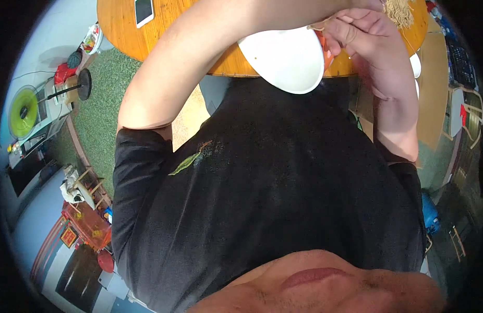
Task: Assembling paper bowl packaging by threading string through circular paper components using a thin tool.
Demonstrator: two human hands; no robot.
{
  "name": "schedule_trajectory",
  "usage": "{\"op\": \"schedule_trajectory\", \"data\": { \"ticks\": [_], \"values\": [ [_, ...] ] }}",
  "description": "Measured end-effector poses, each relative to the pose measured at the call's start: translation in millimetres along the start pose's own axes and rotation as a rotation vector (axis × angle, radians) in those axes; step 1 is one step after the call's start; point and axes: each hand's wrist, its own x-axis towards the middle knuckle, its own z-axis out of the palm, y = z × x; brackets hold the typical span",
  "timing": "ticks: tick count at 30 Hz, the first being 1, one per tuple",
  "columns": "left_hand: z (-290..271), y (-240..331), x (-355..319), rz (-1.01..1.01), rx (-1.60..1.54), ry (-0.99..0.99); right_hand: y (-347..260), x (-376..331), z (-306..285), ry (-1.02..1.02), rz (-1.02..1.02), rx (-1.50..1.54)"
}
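Observation:
My right hand [359, 32] is at the table's near right edge, fingers curled and pinched round a thin tan strand [318, 24] whose end sticks out to the left. My left arm crosses over the table from the left. At the upper edge, only a small part of my left hand [376, 4] shows, its fingers mostly cut off. Right beside it hangs a bundle of tan, yarn-like strands [399, 13]; what supports it is hidden. Below my hands, a white oval bowl [286, 60] juts over the table's edge. Something orange [328, 52] shows between bowl and right hand.
A white-framed phone [144, 12] lies at the far left of the round wooden table [116, 26]. To the left stand a green-bladed fan [23, 111] and a white basket [93, 39]. Cardboard [433, 83] and a wooden chair [473, 115] are on the right.

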Motion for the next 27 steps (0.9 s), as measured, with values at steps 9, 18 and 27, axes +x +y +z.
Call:
{"op": "schedule_trajectory", "data": {
  "ticks": [9, 18, 27],
  "values": [
    [-3, -1, 4, -0.225, -0.063, -0.030, -31, -3, 27, 0.190, 0.118, 0.190],
    [-3, -5, -49, -0.200, 0.023, -0.002, -10, -5, 12, 0.252, -0.001, 0.265],
    [21, 0, -58, -0.207, 0.001, 0.270, -10, -5, 16, 0.326, 0.042, 0.279]
  ]
}}
